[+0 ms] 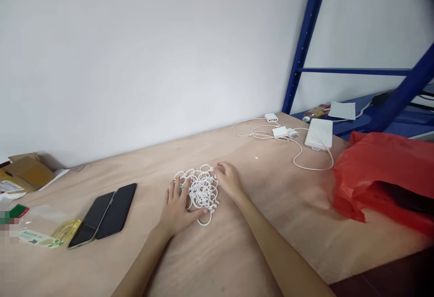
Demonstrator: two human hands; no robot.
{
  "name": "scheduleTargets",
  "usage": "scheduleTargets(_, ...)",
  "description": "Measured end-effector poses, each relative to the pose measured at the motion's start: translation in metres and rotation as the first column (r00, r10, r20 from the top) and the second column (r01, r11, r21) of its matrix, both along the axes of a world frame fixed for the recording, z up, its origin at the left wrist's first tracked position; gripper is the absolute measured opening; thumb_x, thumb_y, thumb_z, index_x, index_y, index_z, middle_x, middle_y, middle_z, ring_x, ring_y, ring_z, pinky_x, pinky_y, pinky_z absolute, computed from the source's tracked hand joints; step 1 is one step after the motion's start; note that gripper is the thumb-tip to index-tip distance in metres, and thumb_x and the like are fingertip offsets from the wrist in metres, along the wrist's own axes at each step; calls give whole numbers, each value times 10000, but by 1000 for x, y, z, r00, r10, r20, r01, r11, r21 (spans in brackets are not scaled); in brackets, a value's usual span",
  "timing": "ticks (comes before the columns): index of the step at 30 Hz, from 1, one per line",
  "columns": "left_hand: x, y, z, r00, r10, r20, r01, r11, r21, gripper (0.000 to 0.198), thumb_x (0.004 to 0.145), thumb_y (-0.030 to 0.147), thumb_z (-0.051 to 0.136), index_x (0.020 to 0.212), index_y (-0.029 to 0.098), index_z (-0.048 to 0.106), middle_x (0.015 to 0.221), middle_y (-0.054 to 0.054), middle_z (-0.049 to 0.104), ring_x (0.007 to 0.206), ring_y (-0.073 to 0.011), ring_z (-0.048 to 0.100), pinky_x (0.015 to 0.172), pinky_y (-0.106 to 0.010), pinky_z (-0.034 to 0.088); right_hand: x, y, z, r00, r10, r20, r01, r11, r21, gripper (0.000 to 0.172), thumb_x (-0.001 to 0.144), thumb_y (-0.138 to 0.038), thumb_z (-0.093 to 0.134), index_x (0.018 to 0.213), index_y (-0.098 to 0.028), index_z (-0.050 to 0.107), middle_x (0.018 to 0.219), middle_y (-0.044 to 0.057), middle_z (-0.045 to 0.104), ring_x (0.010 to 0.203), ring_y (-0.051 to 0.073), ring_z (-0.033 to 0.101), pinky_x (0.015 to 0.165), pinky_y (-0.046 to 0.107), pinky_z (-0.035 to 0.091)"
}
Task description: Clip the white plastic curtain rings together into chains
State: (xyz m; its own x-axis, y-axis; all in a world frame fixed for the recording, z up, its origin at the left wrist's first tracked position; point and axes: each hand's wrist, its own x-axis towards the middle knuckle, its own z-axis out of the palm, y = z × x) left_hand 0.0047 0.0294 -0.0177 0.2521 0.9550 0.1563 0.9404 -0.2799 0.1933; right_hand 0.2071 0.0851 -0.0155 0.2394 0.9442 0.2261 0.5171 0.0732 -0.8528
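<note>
A tangled bundle of white cable (202, 189) lies on the wooden table (237, 252) between my two hands. My left hand (176, 209) rests flat on the table with fingers spread, touching the left side of the tangle, thumb under its lower edge. My right hand (228, 180) sits at the tangle's right side, fingers curled and pinching a strand near the top.
Two black phones (105, 213) lie side by side to the left. A plastic packet (47, 231) and a cardboard box (27, 172) are at far left. White chargers with cables (281, 132) and a white power bank (319, 134) lie at the back right. A red plastic bag (383, 175) and a blue metal rack (305, 39) are on the right.
</note>
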Motion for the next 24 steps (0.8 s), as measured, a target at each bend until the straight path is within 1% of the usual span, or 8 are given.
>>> scheduleTargets(4, 42, 40, 2, 999, 41, -2, -41, 998, -38, 1010, 673, 784, 481, 1473, 230, 210, 1565, -165, 94, 1409, -426, 91, 1090, -560, 161, 12, 2, 0, 996, -87, 29, 86, 996, 10, 288, 855, -320, 478, 981, -145, 668, 1051, 128, 681, 1021, 251, 587, 917, 341, 403)
scheduleTargets(8, 74, 72, 3, 997, 77, -5, -78, 994, -71, 978, 698, 783, 440, 1469, 221, 224, 1562, -173, 106, 1405, -441, 79, 1078, -600, 120, 24, 0, 4, 980, -189, 66, 188, 982, 19, 313, 860, -299, 468, 1052, -131, 649, 1128, 157, 649, 1075, 271, 555, 951, 366, 367)
scheduleTargets(11, 85, 86, 3, 997, 77, 11, -77, 996, -46, 951, 722, 775, 413, 1468, 213, 233, 1562, -154, 127, 1409, -431, 72, 1079, -619, 94, 27, -2, 5, 970, -230, 82, 229, 973, 16, 322, 860, -285, 467, 1071, -123, 648, 1132, 161, 647, 1085, 270, 552, 955, 358, 359)
scheduleTargets(14, 86, 90, 3, 997, 59, 47, -59, 998, 4, 929, 726, 760, 439, 1469, 247, 218, 1566, -116, 139, 1415, -401, 95, 1088, -620, 97, 28, 0, 3, 964, -254, 84, 254, 967, 13, 330, 852, -283, 480, 1084, -118, 647, 1127, 151, 652, 1077, 265, 557, 947, 344, 364)
scheduleTargets(17, 79, 85, 5, 993, 42, 106, -49, 997, 67, 856, 779, 699, 447, 1469, 253, 207, 1559, -120, 164, 1416, -361, 145, 1097, -599, 149, 27, 2, 1, 957, -278, 80, 278, 960, 17, 321, 851, -274, 481, 1077, -122, 652, 1116, 142, 659, 1071, 260, 560, 945, 341, 362)
scheduleTargets(19, 68, 72, 6, 991, 2, 132, -16, 994, 110, 754, 840, 629, 419, 1458, 237, 238, 1547, -132, 199, 1413, -337, 180, 1101, -575, 195, 27, 4, 0, 954, -290, 78, 289, 957, 25, 312, 852, -273, 482, 1064, -128, 658, 1103, 135, 666, 1060, 257, 567, 935, 336, 367)
scheduleTargets(21, 48, 50, 6, 989, -70, 130, 53, 990, 130, 703, 871, 573, 413, 1456, 221, 246, 1534, -138, 232, 1404, -315, 223, 1101, -537, 250, 28, 4, -1, 950, -303, 78, 301, 953, 33, 306, 853, -283, 485, 1048, -127, 664, 1080, 136, 673, 1038, 257, 576, 917, 335, 380)
scheduleTargets(24, 8, 7, 4, 985, -159, 63, 151, 981, 118, 656, 892, 506, 431, 1466, 277, 211, 1539, -94, 244, 1399, -296, 251, 1082, -513, 322, 27, 4, -3, 944, -319, 86, 316, 948, 47, 302, 853, -288, 486, 1033, -123, 664, 1050, 141, 679, 1009, 259, 584, 900, 340, 391)
